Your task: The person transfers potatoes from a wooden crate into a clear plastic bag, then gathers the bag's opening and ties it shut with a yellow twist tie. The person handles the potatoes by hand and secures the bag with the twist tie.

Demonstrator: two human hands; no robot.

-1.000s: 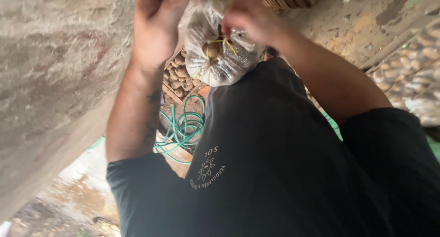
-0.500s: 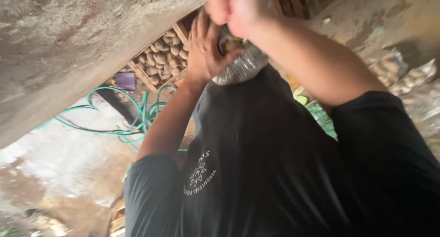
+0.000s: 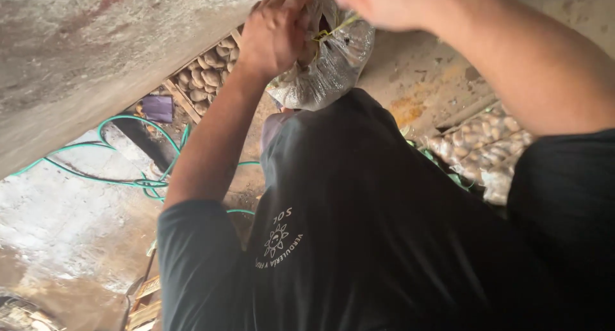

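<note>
The left hand (image 3: pixel 277 30) was closed tight around the gathered neck of a clear plastic bag (image 3: pixel 333 65), fingers curled fully in. The right hand (image 3: pixel 378 1), at the top edge of the view just beside the neck, looked closed on a thin yellow tie (image 3: pixel 333 29) that ran from it to the neck, though much of that hand was cut off. The bag hung in front of the person's dark shirt (image 3: pixel 384 228), its rounded bulk touching or just off the chest; I cannot tell which. Its long axis ran from the gripped neck to the swollen bottom, the neck pointing away from the shirt and the bottom toward it. To do this well, I judge the neck should stay bunched hard while the tie is drawn snug close against the fist, so no slack opens. Beyond the bag lay crates of potatoes (image 3: pixel 205 75), and a green hose (image 3: pixel 128 177) curled on the wet floor to its left.
</note>
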